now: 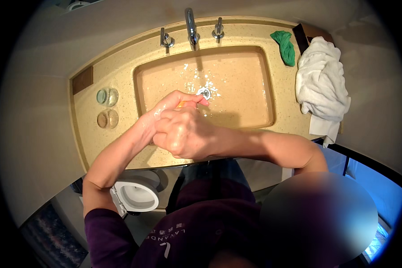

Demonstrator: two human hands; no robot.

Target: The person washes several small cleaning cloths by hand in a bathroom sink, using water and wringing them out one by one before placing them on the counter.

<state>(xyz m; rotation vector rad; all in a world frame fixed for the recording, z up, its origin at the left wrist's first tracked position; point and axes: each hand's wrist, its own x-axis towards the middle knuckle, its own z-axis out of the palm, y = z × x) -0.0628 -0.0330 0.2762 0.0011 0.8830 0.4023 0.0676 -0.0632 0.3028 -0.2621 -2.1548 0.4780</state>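
Observation:
My left hand, wet at the wrist, reaches over the near left part of the sink basin, thumb and fingertips pointing right. Against it is my right hand, its fingers curled and knuckles up. A small yellow-orange thing shows between the hands; most of it is hidden, and which hand grips it is unclear. Beyond my fingertips is the round metal drain, with bright glints on the water around it. The chrome faucet stands at the far rim between a left handle and a right handle.
Two small glass vessels stand on the speckled counter at left. At right are a bunched green cloth and a crumpled white towel against a brown holder. A toilet is below left.

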